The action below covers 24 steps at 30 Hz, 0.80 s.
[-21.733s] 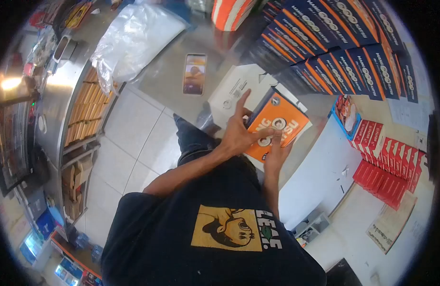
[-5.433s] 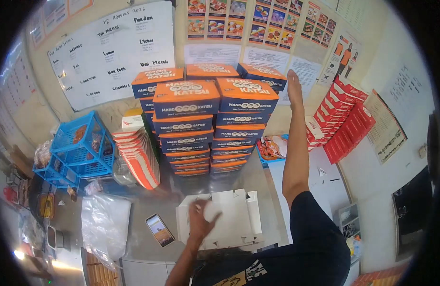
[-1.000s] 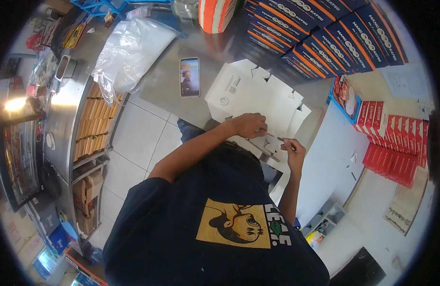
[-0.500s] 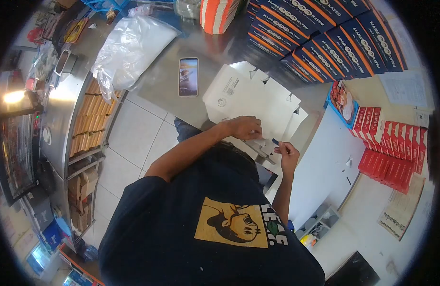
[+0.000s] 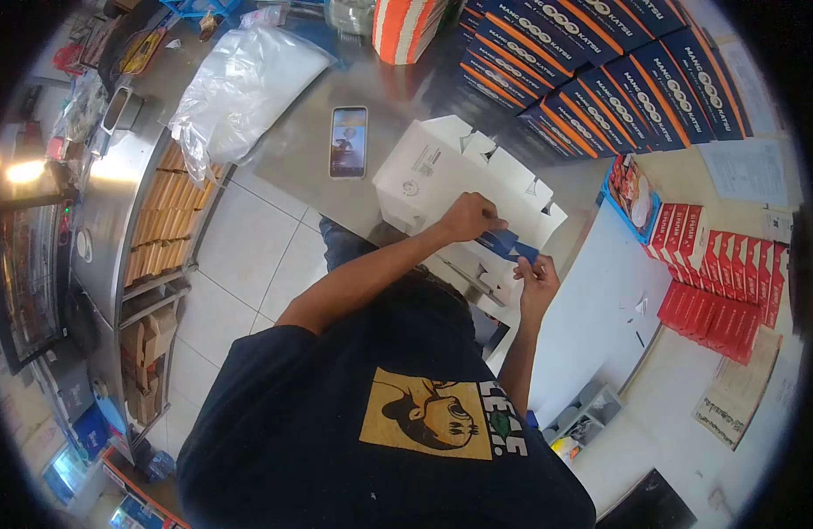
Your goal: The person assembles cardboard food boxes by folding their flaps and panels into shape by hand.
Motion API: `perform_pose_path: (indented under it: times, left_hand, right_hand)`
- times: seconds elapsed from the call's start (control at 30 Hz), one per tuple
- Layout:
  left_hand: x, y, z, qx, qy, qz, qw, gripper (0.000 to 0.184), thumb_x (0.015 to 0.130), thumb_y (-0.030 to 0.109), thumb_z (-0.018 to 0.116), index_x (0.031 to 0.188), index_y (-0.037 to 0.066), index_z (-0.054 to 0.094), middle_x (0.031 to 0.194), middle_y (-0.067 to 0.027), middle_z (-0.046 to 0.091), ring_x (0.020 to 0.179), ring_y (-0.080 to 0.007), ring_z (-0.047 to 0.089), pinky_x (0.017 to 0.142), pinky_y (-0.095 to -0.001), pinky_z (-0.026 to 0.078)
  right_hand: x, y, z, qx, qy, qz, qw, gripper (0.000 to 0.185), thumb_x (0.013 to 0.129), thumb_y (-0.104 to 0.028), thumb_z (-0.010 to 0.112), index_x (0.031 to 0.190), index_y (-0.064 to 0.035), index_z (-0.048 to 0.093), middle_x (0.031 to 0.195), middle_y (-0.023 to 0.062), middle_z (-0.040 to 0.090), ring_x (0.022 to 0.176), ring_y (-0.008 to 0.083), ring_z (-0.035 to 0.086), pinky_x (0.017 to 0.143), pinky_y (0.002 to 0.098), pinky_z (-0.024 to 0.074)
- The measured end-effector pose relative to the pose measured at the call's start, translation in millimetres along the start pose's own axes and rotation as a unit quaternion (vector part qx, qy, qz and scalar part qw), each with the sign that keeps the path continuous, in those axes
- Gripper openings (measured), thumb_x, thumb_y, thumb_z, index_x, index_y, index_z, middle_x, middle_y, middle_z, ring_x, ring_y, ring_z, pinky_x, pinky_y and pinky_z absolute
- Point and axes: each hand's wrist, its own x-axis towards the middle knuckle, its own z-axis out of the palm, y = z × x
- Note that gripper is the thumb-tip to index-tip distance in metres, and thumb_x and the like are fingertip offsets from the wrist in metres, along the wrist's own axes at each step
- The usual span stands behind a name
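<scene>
A partly folded cardboard box (image 5: 441, 170), white inside with printed marks, lies on the steel table in front of me. Along its right edge, notched end flaps stand up. A dark blue flap (image 5: 507, 245) of the box is raised at the near side, between my hands. My left hand (image 5: 471, 218) is closed on the flap's left part, fingers curled. My right hand (image 5: 538, 277) pinches the flap's right end between thumb and fingers. The fingertips' exact hold is partly hidden.
A phone (image 5: 349, 143) with a lit screen lies left of the box. Behind stand stacks of dark blue boxes (image 5: 600, 97) and an orange-striped bag (image 5: 406, 31). A plastic bag (image 5: 248, 88) sits at the left; red boxes (image 5: 723, 273) are on the right.
Both hands have folded the near flap up, so its dark blue outer side now shows. My left hand has moved slightly up and right. The phone's picture has changed.
</scene>
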Motion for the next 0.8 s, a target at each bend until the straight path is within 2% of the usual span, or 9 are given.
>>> perform_pose_path:
  times: [0.07, 0.3, 0.4, 0.47, 0.5, 0.57, 0.7, 0.77, 0.8]
  left_hand:
    - [3, 5, 4, 0.018, -0.029, 0.021, 0.999, 0.036, 0.082, 0.035, 0.079, 0.074, -0.001, 0.074, 0.070, -0.0186, 0.068, 0.061, -0.0315, 0.064, 0.064, -0.0409, 0.051]
    - [-2, 14, 19, 0.108, -0.033, 0.111, 0.987, 0.037, 0.082, 0.035, 0.077, 0.071, 0.000, 0.072, 0.071, -0.0179, 0.068, 0.067, -0.0338, 0.066, 0.068, -0.0434, 0.052]
    - [-12, 41, 7, 0.118, -0.037, 0.108, 0.986, 0.031, 0.083, 0.033, 0.075, 0.078, 0.003, 0.074, 0.077, -0.0182, 0.069, 0.074, -0.0353, 0.068, 0.074, -0.0454, 0.053]
    - [-24, 74, -7, 0.231, -0.127, 0.106, 0.959, 0.028, 0.083, 0.032, 0.074, 0.088, 0.005, 0.075, 0.091, -0.0176, 0.071, 0.086, -0.0369, 0.068, 0.080, -0.0469, 0.053]
    - [-29, 82, -18, 0.230, -0.132, 0.108, 0.958, 0.028, 0.083, 0.032, 0.074, 0.088, 0.005, 0.075, 0.091, -0.0176, 0.071, 0.086, -0.0369, 0.068, 0.080, -0.0469, 0.053]
    - [-42, 92, -44, 0.533, 0.034, 0.236, 0.812, 0.024, 0.084, 0.029, 0.072, 0.093, 0.007, 0.075, 0.101, -0.0178, 0.070, 0.098, -0.0403, 0.066, 0.085, -0.0501, 0.053]
    - [-27, 98, -89, 0.570, -0.051, 0.118, 0.811, 0.020, 0.086, 0.024, 0.071, 0.091, 0.005, 0.075, 0.104, -0.0177, 0.069, 0.103, -0.0408, 0.065, 0.083, -0.0509, 0.054]
    - [-26, 99, -94, 0.474, -0.046, 0.094, 0.874, 0.018, 0.087, 0.019, 0.068, 0.090, 0.002, 0.073, 0.100, -0.0178, 0.069, 0.098, -0.0381, 0.067, 0.080, -0.0482, 0.055]
    - [-28, 106, -96, 0.473, -0.045, 0.095, 0.875, 0.018, 0.087, 0.019, 0.068, 0.090, 0.002, 0.073, 0.100, -0.0178, 0.069, 0.098, -0.0381, 0.067, 0.080, -0.0482, 0.055]
  right_hand:
    - [4, -21, 15, 0.046, 0.025, 0.011, 0.999, 0.008, 0.088, 0.000, 0.073, 0.084, 0.0025, 0.066, 0.080, 0.0061, 0.062, 0.064, 0.0139, 0.066, 0.056, 0.0258, 0.0537]
    - [6, -36, 30, -0.104, -0.058, -0.071, 0.990, 0.013, 0.082, 0.002, 0.077, 0.087, 0.0019, 0.065, 0.076, 0.0065, 0.059, 0.061, 0.0148, 0.064, 0.056, 0.0265, 0.0532]
    - [6, -62, 43, -0.070, 0.083, -0.102, 0.989, 0.009, 0.084, 0.001, 0.074, 0.087, 0.0020, 0.066, 0.077, 0.0075, 0.060, 0.060, 0.0164, 0.064, 0.056, 0.0269, 0.0528]
    - [10, -43, 25, -0.146, -0.096, -0.054, 0.983, 0.008, 0.088, -0.003, 0.072, 0.087, 0.0034, 0.067, 0.078, 0.0091, 0.061, 0.058, 0.0170, 0.063, 0.056, 0.0277, 0.0517]
    - [11, -45, 20, -0.147, -0.091, -0.052, 0.984, 0.008, 0.088, -0.003, 0.072, 0.087, 0.0034, 0.067, 0.078, 0.0091, 0.061, 0.058, 0.0170, 0.063, 0.056, 0.0277, 0.0517]
    - [17, -50, 12, -0.158, -0.126, -0.003, 0.979, 0.014, 0.090, -0.009, 0.072, 0.089, 0.0042, 0.067, 0.077, 0.0117, 0.063, 0.058, 0.0175, 0.063, 0.055, 0.0287, 0.0499]
    - [21, -94, 8, -0.211, -0.082, -0.026, 0.974, 0.022, 0.091, -0.017, 0.073, 0.089, 0.0039, 0.067, 0.070, 0.0141, 0.064, 0.056, 0.0200, 0.061, 0.054, 0.0314, 0.0476]
    - [26, -107, 4, -0.254, -0.096, -0.082, 0.959, 0.027, 0.091, -0.022, 0.073, 0.086, 0.0034, 0.065, 0.069, 0.0159, 0.062, 0.053, 0.0245, 0.057, 0.054, 0.0343, 0.0452]
    - [27, -125, 5, -0.287, -0.091, -0.101, 0.948, 0.029, 0.092, -0.024, 0.073, 0.084, 0.0030, 0.065, 0.067, 0.0168, 0.061, 0.053, 0.0265, 0.055, 0.055, 0.0352, 0.0439]
